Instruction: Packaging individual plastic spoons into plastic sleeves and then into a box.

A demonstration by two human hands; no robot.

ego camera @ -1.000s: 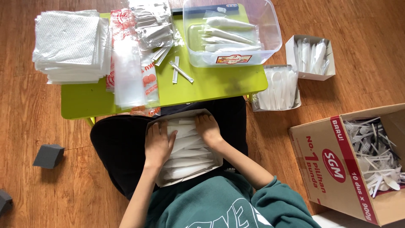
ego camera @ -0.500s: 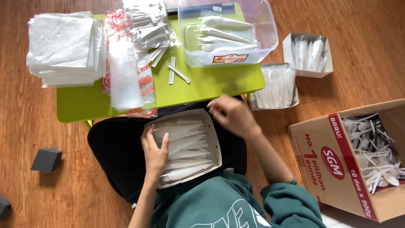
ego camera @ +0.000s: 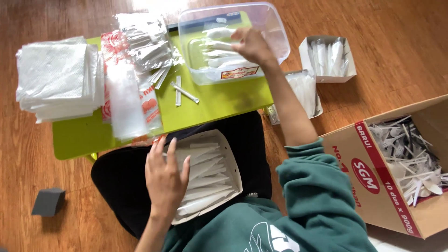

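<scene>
— Hands first: what do we see them doing?

— We see the left hand (ego camera: 164, 179) lying flat, fingers spread and holding nothing, on the near side of a white cardboard tray (ego camera: 227, 163) that rests on the lap. Wrapped white packets (ego camera: 205, 184) fill that tray in a loose stack. The right hand (ego camera: 252, 44) is stretched out over a clear plastic tub (ego camera: 275, 32) at the far edge of the green bench (ego camera: 219, 100), its fingers curled around one slim wrapped packet at the top of the pile inside.

— And around them?

— We find two loose wrapped sticks (ego camera: 183, 91) on the bench just left of the tub. Further left lies a sleeve of clear plastic bags (ego camera: 126, 102) with red print, a heap of silvery wrappers (ego camera: 142, 39) behind it, and a tall stack of white paper napkins (ego camera: 58, 79) at the bench's left end. On the wooden floor (ego camera: 392, 60) to the right we see two small open boxes (ego camera: 329, 58) of wrapped cutlery, and nearer, a large cardboard carton (ego camera: 373, 182) with loose white plastic forks and spoons. A small grey block (ego camera: 48, 201) sits on the floor at the left.
</scene>
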